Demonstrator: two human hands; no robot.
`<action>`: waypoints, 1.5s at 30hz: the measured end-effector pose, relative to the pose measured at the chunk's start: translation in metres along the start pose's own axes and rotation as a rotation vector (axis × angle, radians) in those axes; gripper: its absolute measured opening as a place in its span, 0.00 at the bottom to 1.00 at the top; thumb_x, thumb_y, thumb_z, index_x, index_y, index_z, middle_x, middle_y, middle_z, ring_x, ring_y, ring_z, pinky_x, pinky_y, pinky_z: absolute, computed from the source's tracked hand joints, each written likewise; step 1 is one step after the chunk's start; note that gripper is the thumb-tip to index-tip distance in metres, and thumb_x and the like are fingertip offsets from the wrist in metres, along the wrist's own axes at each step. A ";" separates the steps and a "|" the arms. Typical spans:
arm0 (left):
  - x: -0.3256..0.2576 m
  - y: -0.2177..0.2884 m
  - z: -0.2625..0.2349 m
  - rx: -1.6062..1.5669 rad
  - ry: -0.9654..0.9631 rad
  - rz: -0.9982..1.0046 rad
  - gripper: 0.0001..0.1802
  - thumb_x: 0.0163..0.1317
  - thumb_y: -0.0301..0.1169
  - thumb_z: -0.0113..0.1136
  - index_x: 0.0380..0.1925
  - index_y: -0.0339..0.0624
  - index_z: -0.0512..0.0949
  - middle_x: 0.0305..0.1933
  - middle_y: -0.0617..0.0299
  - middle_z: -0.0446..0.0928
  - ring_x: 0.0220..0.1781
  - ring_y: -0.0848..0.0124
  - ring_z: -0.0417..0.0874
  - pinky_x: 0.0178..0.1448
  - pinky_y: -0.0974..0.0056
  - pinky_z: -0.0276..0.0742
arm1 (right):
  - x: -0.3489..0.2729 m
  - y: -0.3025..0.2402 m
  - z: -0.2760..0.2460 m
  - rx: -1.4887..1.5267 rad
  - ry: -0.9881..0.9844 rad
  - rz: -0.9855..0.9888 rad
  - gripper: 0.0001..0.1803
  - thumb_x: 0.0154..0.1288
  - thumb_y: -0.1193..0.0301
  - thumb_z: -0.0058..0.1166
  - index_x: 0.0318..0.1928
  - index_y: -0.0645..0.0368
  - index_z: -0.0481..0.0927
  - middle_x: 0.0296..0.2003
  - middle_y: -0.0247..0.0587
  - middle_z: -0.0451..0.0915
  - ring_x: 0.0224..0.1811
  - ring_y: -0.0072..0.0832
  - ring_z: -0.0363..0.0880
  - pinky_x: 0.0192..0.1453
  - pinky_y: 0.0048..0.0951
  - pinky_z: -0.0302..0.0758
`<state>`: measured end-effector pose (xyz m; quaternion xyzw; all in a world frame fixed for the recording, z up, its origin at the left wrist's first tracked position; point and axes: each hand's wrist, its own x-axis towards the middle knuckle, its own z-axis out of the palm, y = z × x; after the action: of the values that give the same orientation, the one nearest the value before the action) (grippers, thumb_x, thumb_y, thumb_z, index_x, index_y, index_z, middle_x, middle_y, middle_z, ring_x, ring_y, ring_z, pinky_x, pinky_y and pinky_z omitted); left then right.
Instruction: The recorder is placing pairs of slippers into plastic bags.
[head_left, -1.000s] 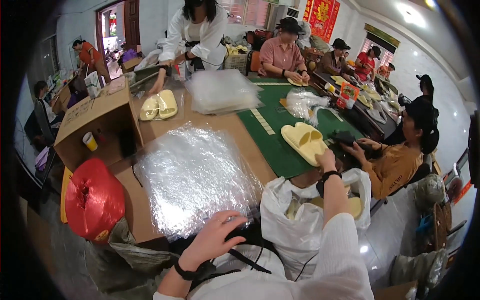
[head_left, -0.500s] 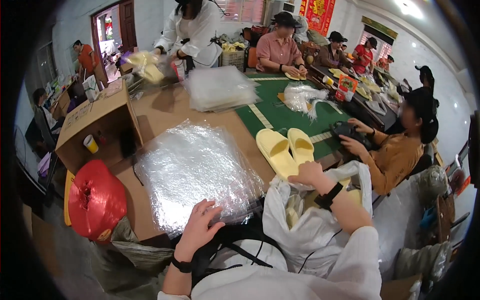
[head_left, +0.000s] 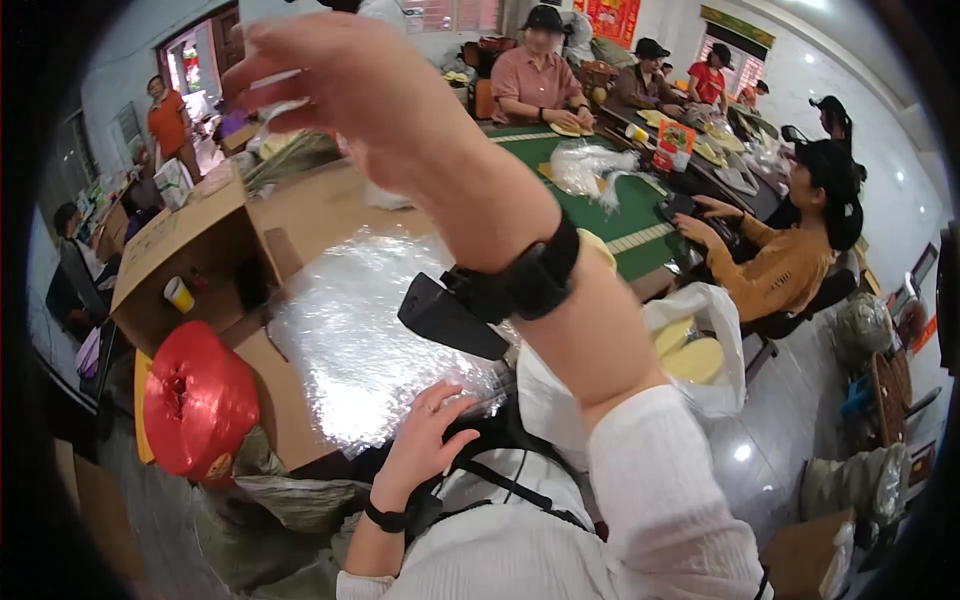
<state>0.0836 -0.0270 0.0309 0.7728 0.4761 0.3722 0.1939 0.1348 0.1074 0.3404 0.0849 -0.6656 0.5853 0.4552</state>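
My right hand point(head_left: 335, 100) is lifted high across the view toward the far left, slightly blurred, its fingers apart and no object visible in them. My left hand point(head_left: 432, 432) lies open at the near edge of a stack of clear plastic bags point(head_left: 360, 320), fingers spread. Behind my right forearm, just a sliver of a yellow slipper point(head_left: 597, 247) shows on the table; the forearm hides the rest. To the right of the bags, a white woven sack point(head_left: 722, 310) stands open with yellow slippers point(head_left: 692, 352) inside.
A cardboard box point(head_left: 190, 245) on its side holds a paper cup point(head_left: 179, 293). Near it sits a red roll of plastic twine point(head_left: 200, 400). Co-workers sit along the green mat point(head_left: 625, 225), where white ties point(head_left: 590, 168) lie. A person in orange point(head_left: 170, 125) stands far left.
My right hand has let go of the yellow slippers and swung up and left. My left hand has shifted slightly right and down. My raised arm covers much of the table.
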 end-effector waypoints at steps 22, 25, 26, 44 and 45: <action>-0.039 -0.086 -0.031 0.369 0.062 -0.423 0.33 0.51 0.44 0.73 0.57 0.44 0.78 0.70 0.48 0.69 0.75 0.39 0.57 0.76 0.46 0.57 | -0.296 0.146 -0.314 -1.759 0.680 1.029 0.35 0.57 0.48 0.63 0.50 0.69 0.78 0.52 0.64 0.77 0.55 0.56 0.77 0.57 0.52 0.75; -0.039 -0.087 -0.028 0.336 0.085 -0.395 0.33 0.50 0.44 0.73 0.57 0.48 0.78 0.69 0.49 0.69 0.72 0.36 0.61 0.74 0.44 0.57 | -0.297 0.156 -0.335 -1.701 0.598 0.856 0.22 0.63 0.56 0.59 0.40 0.68 0.81 0.38 0.61 0.82 0.45 0.54 0.81 0.50 0.48 0.78; -0.044 -0.089 -0.028 0.357 0.104 -0.412 0.33 0.50 0.44 0.73 0.57 0.48 0.78 0.69 0.49 0.69 0.72 0.36 0.61 0.74 0.44 0.57 | -0.292 0.159 -0.329 -1.675 0.615 0.826 0.21 0.62 0.59 0.60 0.39 0.68 0.81 0.35 0.61 0.82 0.43 0.55 0.82 0.48 0.48 0.77; -0.042 -0.092 -0.035 0.191 0.096 -0.280 0.29 0.50 0.41 0.73 0.53 0.45 0.80 0.62 0.49 0.73 0.70 0.48 0.65 0.76 0.49 0.57 | -0.199 0.272 -0.055 -1.130 0.106 0.592 0.18 0.64 0.63 0.57 0.38 0.70 0.79 0.34 0.64 0.80 0.40 0.57 0.80 0.46 0.49 0.76; -0.039 -0.093 -0.034 0.164 0.128 -0.274 0.29 0.50 0.40 0.73 0.53 0.45 0.80 0.63 0.49 0.73 0.70 0.47 0.65 0.75 0.50 0.58 | -0.213 0.293 -0.057 -1.163 0.112 0.482 0.19 0.65 0.62 0.56 0.41 0.70 0.79 0.38 0.66 0.79 0.41 0.59 0.79 0.47 0.50 0.76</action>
<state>-0.0075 -0.0198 -0.0231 0.6887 0.6171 0.3506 0.1484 0.0962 0.1552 -0.0212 -0.3592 -0.8506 0.2175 0.3165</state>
